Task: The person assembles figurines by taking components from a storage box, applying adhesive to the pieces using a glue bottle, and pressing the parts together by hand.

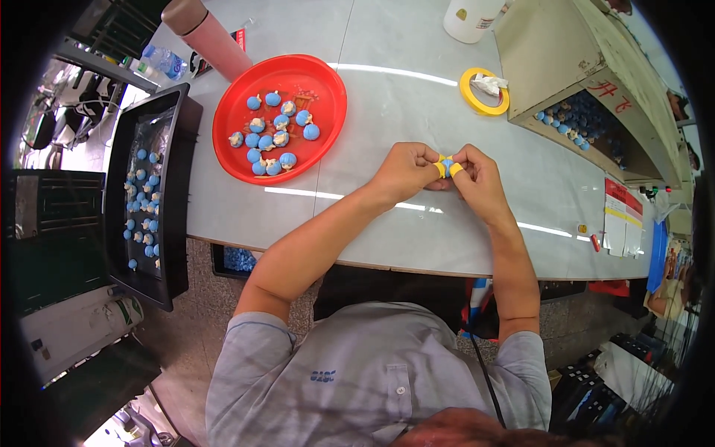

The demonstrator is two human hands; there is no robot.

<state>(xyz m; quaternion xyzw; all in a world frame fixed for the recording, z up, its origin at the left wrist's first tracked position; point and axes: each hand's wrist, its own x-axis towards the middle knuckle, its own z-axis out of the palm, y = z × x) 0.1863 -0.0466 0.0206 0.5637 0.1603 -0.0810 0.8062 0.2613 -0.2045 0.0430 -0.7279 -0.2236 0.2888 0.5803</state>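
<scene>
Above the grey tabletop, my two hands meet around one small blue piece. My left hand pinches it from the left, and my right hand from the right. Yellow wraps, apparently tape, cover the thumb tips. The fingers hide most of the piece, so its full shape does not show. To the left stands a round red tray with several small blue-and-cream figure pieces lying loose in it. Neither hand touches that tray.
A long black bin with more blue-and-cream pieces sits at the table's left end. Behind the red tray stands a pink bottle. A yellow tape roll, a white container and an open-fronted box of blue pieces are at the far right.
</scene>
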